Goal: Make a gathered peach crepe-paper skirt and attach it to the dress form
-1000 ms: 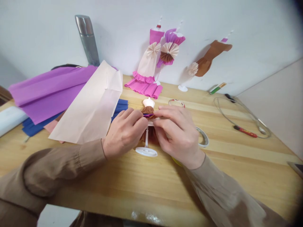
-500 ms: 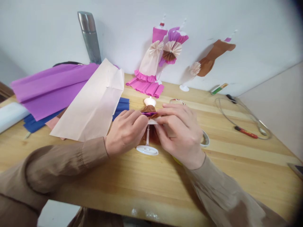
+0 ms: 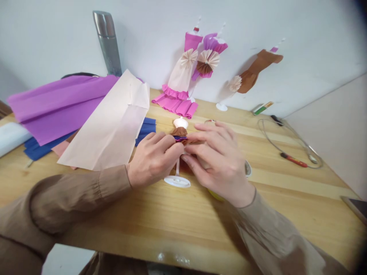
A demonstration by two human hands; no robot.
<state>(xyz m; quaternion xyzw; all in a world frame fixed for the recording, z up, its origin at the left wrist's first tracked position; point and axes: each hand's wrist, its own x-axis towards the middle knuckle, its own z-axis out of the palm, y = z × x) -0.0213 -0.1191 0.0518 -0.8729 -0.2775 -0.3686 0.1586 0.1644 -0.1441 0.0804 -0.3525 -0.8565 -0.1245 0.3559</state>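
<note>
A small white mannequin (image 3: 180,122) on a stand lies tipped toward me, its round base (image 3: 177,181) nearest my body. Gathered brown crepe paper (image 3: 179,131) wraps it, with a purple and blue strip below. My left hand (image 3: 153,158) is closed on the paper's left side, thumb and forefinger pinching near the stem. From the right, my right hand (image 3: 216,158) pinches the paper's lower edge between thumb and fingers, the other fingers stretched out above. Both hands hide much of the paper and the mannequin's lower body.
At left lie purple paper (image 3: 63,103), a cream sheet (image 3: 106,126) and blue paper (image 3: 146,128). Dressed mannequins (image 3: 179,76) and a brown-dressed one (image 3: 254,72) stand by the wall, near a steel flask (image 3: 107,44). A corded red-handled tool (image 3: 294,159) lies right; a tape roll (image 3: 248,168) sits behind my right hand.
My right hand has shifted slightly left, its thumb now closer to the stem. The left hand stays closed on the paper, and the view has moved a little.
</note>
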